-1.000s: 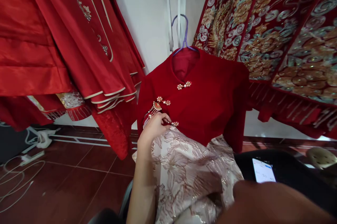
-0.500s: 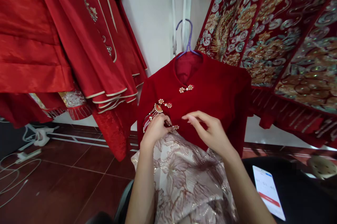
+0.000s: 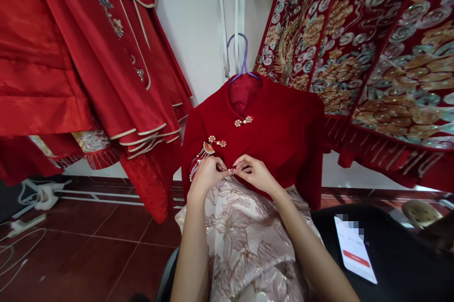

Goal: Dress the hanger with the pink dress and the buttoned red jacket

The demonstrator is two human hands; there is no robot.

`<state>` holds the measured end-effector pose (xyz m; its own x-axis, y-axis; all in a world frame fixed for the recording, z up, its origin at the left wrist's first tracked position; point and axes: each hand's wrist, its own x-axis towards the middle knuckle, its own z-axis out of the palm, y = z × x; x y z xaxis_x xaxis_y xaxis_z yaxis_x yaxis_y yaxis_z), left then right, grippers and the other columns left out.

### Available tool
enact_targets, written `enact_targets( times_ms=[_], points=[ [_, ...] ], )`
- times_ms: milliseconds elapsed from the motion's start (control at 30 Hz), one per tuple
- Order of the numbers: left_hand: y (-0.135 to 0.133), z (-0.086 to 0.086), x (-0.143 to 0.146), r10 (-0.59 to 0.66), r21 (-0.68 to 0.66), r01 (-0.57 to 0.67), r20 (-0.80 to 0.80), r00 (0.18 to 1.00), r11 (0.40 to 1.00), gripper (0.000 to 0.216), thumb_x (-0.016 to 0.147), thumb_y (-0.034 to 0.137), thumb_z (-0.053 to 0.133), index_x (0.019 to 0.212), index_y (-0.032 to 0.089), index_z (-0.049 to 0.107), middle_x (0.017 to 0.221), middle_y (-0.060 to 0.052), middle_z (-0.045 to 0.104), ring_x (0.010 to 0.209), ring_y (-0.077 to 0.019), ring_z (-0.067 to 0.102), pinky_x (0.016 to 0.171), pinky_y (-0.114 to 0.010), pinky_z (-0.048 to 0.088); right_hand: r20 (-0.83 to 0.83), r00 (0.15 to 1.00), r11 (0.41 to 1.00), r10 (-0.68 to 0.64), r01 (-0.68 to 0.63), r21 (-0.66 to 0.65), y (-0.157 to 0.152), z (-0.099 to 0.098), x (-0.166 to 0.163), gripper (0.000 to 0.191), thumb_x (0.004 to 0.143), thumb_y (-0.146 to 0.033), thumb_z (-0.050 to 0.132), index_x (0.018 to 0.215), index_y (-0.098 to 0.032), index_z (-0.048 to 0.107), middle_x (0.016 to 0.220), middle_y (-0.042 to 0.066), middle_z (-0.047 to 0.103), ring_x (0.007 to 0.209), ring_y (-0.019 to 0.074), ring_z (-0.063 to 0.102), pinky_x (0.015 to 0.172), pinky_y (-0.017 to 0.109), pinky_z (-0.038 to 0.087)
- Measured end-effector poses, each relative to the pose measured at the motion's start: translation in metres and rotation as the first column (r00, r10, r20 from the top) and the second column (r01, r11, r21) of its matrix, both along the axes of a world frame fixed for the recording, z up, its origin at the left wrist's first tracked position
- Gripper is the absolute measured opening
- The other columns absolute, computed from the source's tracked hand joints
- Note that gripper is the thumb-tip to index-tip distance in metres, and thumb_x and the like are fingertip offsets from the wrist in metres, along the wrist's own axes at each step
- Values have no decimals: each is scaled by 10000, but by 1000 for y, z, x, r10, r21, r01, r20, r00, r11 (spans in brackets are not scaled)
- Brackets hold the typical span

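Note:
A dark red velvet jacket [image 3: 280,122] hangs in front of me on a purple hanger [image 3: 244,54]. Pearl flower clasps join its front at the collar [image 3: 244,121] and the upper chest [image 3: 217,141]. Beside the chest clasp dangles a fan-shaped beaded brooch [image 3: 208,149]. Lower down, my left hand [image 3: 207,174] and my right hand [image 3: 253,173] meet at a third pearl clasp [image 3: 231,171]. Each pinches one end of it, fingertips closed and partly covering it. Under my forearms, pale brocade fabric [image 3: 241,236] with a leaf pattern spreads over my lap.
Red satin garments [image 3: 142,99] hang at the left, and heavily embroidered red panels [image 3: 354,51] at the right. A phone [image 3: 354,250] lies on a black surface [image 3: 400,264] to my right. White cables [image 3: 24,245] trail across the tiled floor [image 3: 95,254].
My right hand has moved left and down to the lower clasp, and its fingers have closed there. My left hand stays at the same clasp. The view has shifted slightly.

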<state>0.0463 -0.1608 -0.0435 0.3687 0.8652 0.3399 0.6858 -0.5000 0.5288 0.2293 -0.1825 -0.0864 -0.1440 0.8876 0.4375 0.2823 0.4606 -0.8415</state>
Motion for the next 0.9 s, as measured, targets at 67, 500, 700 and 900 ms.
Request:
enact_targets(
  times_ms=[67, 500, 700, 900],
  points=[
    [-1, 0, -1, 9, -22, -9, 6, 1000, 1000, 205, 707, 377, 732, 699, 175, 695, 720, -37, 698, 660, -155, 608, 635, -266, 425, 0, 1000, 1000, -4, 4, 3, 1, -2, -1, 200, 786, -328, 649, 897, -168, 603, 835, 30, 651, 785, 130, 632, 696, 256, 527],
    [16, 2, 19, 229, -290, 120, 902, 365, 950, 207, 829, 198, 600, 1009, 100, 629, 994, -129, 712, 915, -163, 683, 939, -346, 497, -5, 989, 987, 147, -147, -70, -23, 31, 34, 214, 792, -374, 658, 826, -193, 549, 847, 22, 616, 824, 143, 589, 760, 295, 496],
    [10, 5, 39, 369, -398, 467, 916, 156, 790, 166, 899, 228, 515, 972, 130, 628, 1206, -141, 648, 1050, -176, 651, 956, -322, 501, -33, 983, 978, 182, -185, -93, -32, 41, 39, 236, 780, -388, 675, 824, -198, 542, 846, 18, 598, 813, 142, 580, 777, 304, 498],
    [9, 3, 60, 303, -291, 282, 953, 1, 914, 266, 917, 238, 491, 1126, 135, 620, 1307, -130, 594, 1141, -159, 608, 958, -263, 484, -45, 979, 976, 200, -203, -81, -32, 41, 40, 217, 787, -365, 675, 825, -203, 536, 841, 10, 597, 798, 132, 577, 778, 294, 487]
  ],
)
